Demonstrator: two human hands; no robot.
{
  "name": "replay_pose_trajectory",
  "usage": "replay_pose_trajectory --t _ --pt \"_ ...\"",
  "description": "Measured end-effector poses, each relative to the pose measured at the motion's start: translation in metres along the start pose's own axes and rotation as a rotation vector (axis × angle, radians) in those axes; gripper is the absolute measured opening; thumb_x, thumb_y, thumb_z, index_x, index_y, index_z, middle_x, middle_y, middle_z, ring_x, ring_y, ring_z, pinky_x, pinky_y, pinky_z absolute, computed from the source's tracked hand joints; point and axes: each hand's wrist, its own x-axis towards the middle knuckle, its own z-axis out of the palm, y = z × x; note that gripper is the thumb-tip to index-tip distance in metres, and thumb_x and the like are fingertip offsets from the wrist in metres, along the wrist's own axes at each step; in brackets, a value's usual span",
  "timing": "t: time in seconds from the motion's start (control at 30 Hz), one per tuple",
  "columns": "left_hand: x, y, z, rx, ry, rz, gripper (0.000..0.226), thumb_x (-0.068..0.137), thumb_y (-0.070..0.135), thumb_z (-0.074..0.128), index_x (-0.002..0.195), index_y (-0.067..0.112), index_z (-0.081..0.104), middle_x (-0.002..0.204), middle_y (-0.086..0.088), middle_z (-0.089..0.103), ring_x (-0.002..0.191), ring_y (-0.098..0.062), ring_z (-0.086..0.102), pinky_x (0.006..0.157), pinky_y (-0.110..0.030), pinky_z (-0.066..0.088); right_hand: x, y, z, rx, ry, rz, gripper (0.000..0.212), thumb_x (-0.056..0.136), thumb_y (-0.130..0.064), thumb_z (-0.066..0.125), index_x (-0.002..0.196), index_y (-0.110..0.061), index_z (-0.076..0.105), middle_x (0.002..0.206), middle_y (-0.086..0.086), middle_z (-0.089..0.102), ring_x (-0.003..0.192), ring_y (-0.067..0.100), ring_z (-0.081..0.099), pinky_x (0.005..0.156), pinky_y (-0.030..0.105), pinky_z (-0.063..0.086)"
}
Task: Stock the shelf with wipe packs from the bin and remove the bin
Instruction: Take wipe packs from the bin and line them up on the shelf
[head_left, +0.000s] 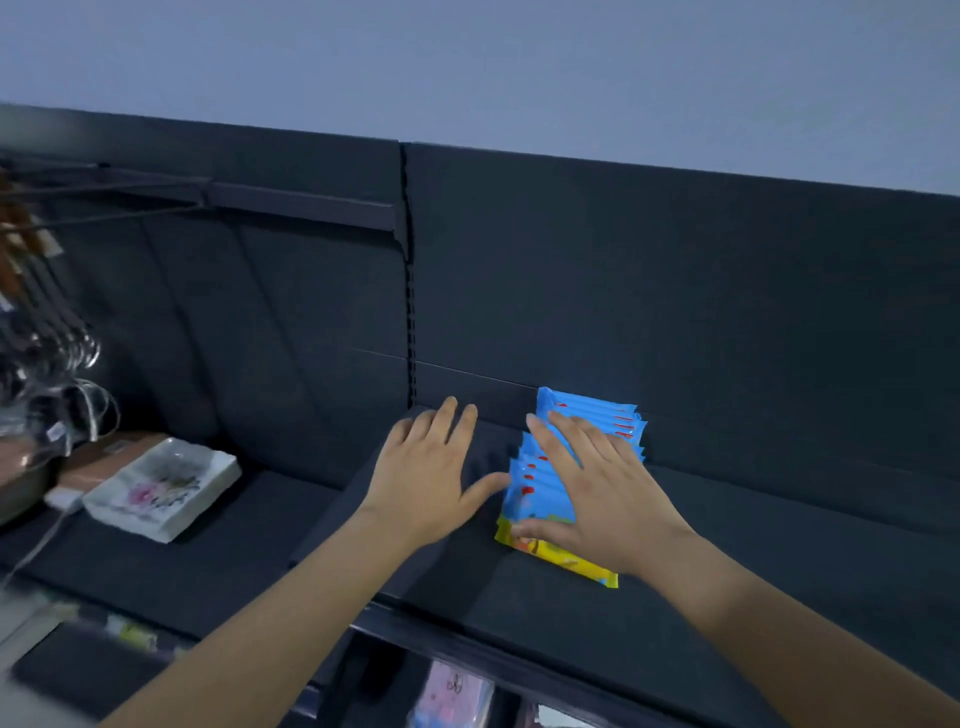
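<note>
Several blue and yellow wipe packs (589, 415) lie in a leaning row on the dark shelf (727, 545), reaching back to its rear panel. My right hand (597, 493) lies flat on top of the row with fingers spread and the thumb against the front pack. My left hand (426, 478) hovers flat just left of the row, its thumb near the packs' left edge, holding nothing. No bin is in view.
A stack of white floral napkins (166, 488) and a brown box (104, 457) sit on the lower left shelf. Metal utensils (47, 338) hang from hooks at the far left. More packaged goods (452, 696) show below the shelf edge.
</note>
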Motion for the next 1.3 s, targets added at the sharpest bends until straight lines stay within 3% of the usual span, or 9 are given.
replay_pose_trajectory --t 0.2,0.33,0.5,0.67,0.83,0.97,1.07,1.13,1.3 --pt "-0.078 -0.072 0.003 0.163 -0.118 -0.31 0.101 0.076 0.08 -0.002 0.152 0.015 0.013 0.157 -0.012 0.017 0.141 -0.028 0.025 0.113 -0.042 0.022 0.042 -0.085 -0.007 0.283 -0.025 -0.199 0.105 0.07 -0.086 0.023 0.152 -0.023 0.007 0.158 0.002 0.015 0.144 0.021 0.018 0.114 0.037 0.02" --pt "-0.169 -0.119 0.012 0.195 -0.162 -0.66 0.103 0.078 0.081 0.006 0.143 0.007 0.038 0.144 -0.017 0.043 0.127 -0.034 0.046 0.101 -0.045 0.038 0.046 -0.17 -0.005 0.467 -0.163 -0.504 0.103 0.072 -0.083 0.036 0.151 -0.029 -0.002 0.159 -0.006 0.002 0.145 0.014 0.004 0.117 0.035 0.011" --pt "-0.285 -0.146 0.023 0.166 -0.28 -0.925 0.11 0.07 0.082 -0.004 0.148 0.01 0.026 0.151 -0.015 0.031 0.135 -0.031 0.035 0.105 -0.043 0.028 0.015 -0.265 0.019 0.516 -0.28 -0.762 0.089 0.083 -0.069 0.045 0.152 -0.026 0.008 0.157 -0.005 0.013 0.144 0.013 0.013 0.115 0.034 0.017" --pt "-0.383 -0.166 0.055 0.1 -0.355 -1.094 0.109 0.076 0.082 0.0 0.13 0.003 0.052 0.133 -0.021 0.053 0.115 -0.037 0.054 0.091 -0.045 0.044 -0.009 -0.333 0.071 0.386 -0.474 -0.947 0.056 0.096 -0.037 0.049 0.145 -0.02 0.029 0.146 -0.001 0.032 0.134 0.019 0.033 0.108 0.034 0.031" --pt "-0.447 -0.161 0.089 0.031 -0.466 -1.185 0.103 0.074 0.079 0.01 0.132 0.005 0.051 0.135 -0.02 0.051 0.118 -0.035 0.053 0.094 -0.044 0.043 -0.029 -0.384 0.14 0.186 -0.661 -1.097 0.029 0.093 -0.022 0.048 0.121 -0.015 0.049 0.122 0.004 0.048 0.116 0.026 0.048 0.092 0.038 0.041" --pt "-0.477 -0.142 0.143 -0.065 -0.511 -1.214 0.09 0.079 0.073 0.019 0.121 0.005 0.06 0.124 -0.02 0.06 0.109 -0.035 0.059 0.091 -0.047 0.045 -0.044 -0.417 0.2 0.124 -0.767 -1.211 0.034 0.093 -0.015 0.047 0.127 -0.016 0.047 0.126 0.003 0.047 0.117 0.027 0.049 0.091 0.039 0.042" --pt "-0.469 -0.111 0.195 -0.222 -0.507 -1.271 0.087 0.081 0.074 0.01 0.14 0.019 0.041 0.144 -0.011 0.042 0.135 -0.029 0.035 0.113 -0.049 0.014 -0.05 -0.429 0.241 0.088 -0.829 -1.263 0.039 0.092 -0.013 0.046 0.131 -0.019 0.044 0.125 0.003 0.047 0.119 0.026 0.048 0.088 0.038 0.043" --pt "-0.459 -0.093 0.229 -0.323 -0.542 -1.3 0.073 0.089 0.07 0.021 0.144 0.023 0.032 0.146 -0.004 0.039 0.139 -0.024 0.027 0.116 -0.047 0.005 -0.051 -0.431 0.268 0.079 -0.86 -1.27 0.043 0.089 -0.01 0.047 0.131 -0.02 0.044 0.123 0.003 0.048 0.119 0.027 0.049 0.089 0.039 0.046" --pt "-0.435 -0.071 0.306 -0.503 -0.631 -1.293 0.076 0.084 0.056 0.054 0.143 0.017 0.026 0.136 -0.006 0.043 0.126 -0.027 0.039 0.101 -0.04 0.034 -0.047 -0.427 0.309 0.184 -0.897 -1.204 0.065 0.09 -0.008 0.05 0.145 -0.031 0.026 0.138 -0.003 0.043 0.126 0.023 0.045 0.094 0.038 0.045"
